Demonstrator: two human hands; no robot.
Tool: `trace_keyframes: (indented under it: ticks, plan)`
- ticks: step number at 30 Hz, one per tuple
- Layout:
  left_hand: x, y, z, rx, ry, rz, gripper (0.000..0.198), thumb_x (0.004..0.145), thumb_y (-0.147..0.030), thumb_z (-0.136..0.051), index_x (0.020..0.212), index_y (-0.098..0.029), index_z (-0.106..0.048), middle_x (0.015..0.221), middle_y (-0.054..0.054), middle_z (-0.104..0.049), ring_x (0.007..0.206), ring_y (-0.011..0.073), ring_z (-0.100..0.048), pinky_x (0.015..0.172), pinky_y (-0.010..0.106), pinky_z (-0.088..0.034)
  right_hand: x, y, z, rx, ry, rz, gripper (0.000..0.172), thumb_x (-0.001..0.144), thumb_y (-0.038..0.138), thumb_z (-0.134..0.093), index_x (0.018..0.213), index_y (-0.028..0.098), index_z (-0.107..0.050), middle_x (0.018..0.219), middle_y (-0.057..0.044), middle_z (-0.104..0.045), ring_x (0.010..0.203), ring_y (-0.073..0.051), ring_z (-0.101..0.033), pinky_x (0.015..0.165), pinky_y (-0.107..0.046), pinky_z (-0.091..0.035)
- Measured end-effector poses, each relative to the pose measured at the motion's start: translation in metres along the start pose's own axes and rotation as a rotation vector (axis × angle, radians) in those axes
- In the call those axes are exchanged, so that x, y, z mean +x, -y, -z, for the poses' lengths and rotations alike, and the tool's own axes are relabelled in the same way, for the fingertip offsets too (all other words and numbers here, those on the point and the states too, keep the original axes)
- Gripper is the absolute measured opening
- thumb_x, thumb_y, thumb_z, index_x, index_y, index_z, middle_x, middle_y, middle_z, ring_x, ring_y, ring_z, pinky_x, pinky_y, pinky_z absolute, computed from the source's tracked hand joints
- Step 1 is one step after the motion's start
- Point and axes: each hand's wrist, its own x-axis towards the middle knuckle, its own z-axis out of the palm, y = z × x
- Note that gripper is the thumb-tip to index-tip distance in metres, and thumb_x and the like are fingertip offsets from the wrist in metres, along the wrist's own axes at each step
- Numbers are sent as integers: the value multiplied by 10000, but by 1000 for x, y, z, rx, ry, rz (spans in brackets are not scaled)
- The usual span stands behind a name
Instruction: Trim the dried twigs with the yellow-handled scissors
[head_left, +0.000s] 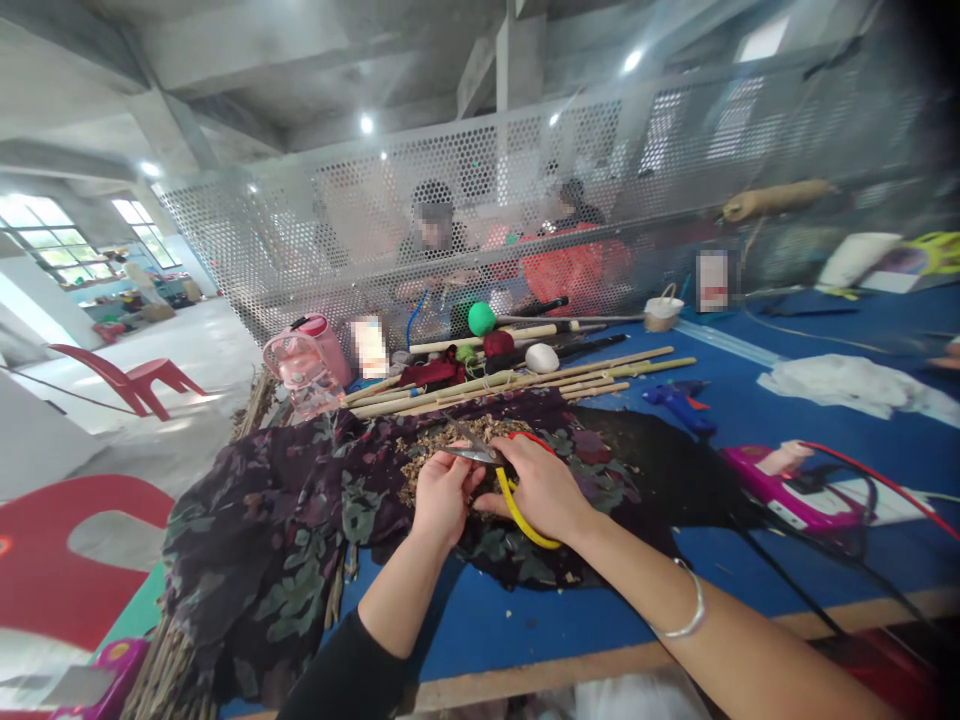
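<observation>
My right hand [541,488] grips a pair of scissors [474,455] with one yellow and one red handle. Their blades are parted and point left, over my left hand [441,492]. The left fingers are pinched together just under the blades; whatever they hold is hidden or too small to name. Beneath both hands lies a heap of brown dried bits [420,450], spread on a dark cloth with a leafy pattern [255,510].
Several thin sticks [630,372] lie behind the heap, near a green ball [481,319] and a white ball [541,358]. A blue glue gun [679,408] and a pink power strip [795,495] are on the right. Two people sit beyond a perforated metal screen [337,230].
</observation>
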Motion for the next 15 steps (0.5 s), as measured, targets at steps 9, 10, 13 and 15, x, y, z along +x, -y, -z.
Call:
trace_keyframes:
  ticks: [9,10,13,15]
  plan:
    - [2,4,3,127,-38,-82,230,605,-292,-729,750,-133,-648,705,0,-641,592,57,-560,608,171,-458,-1,-3,-4,5,28,-29,531,670,537,-634,1069,204,-526,864,-61,-588,813,-223,-581,704,-319,-443]
    - [1,4,2,145,-44,-94,226,606,-296,-725,745,-134,-651,702,-1,-641,590,57,-558,609,173,-457,-2,-4,-4,7,32,-33,518,677,536,-629,1063,205,-530,868,-62,-597,816,-223,-585,707,-321,-445]
    - [0,3,1,196,-61,-123,217,602,-307,-718,712,-131,-653,677,-2,-634,575,63,-548,604,185,-455,-2,-4,-5,36,31,-42,492,692,523,-620,1056,202,-536,892,-67,-619,831,-219,-593,722,-318,-452]
    - [-1,2,0,214,-69,-131,217,595,-310,-717,692,-129,-649,665,0,-631,572,70,-546,600,192,-453,-3,-4,-6,54,32,-48,479,701,509,-616,1057,198,-541,909,-70,-628,836,-216,-595,729,-314,-456]
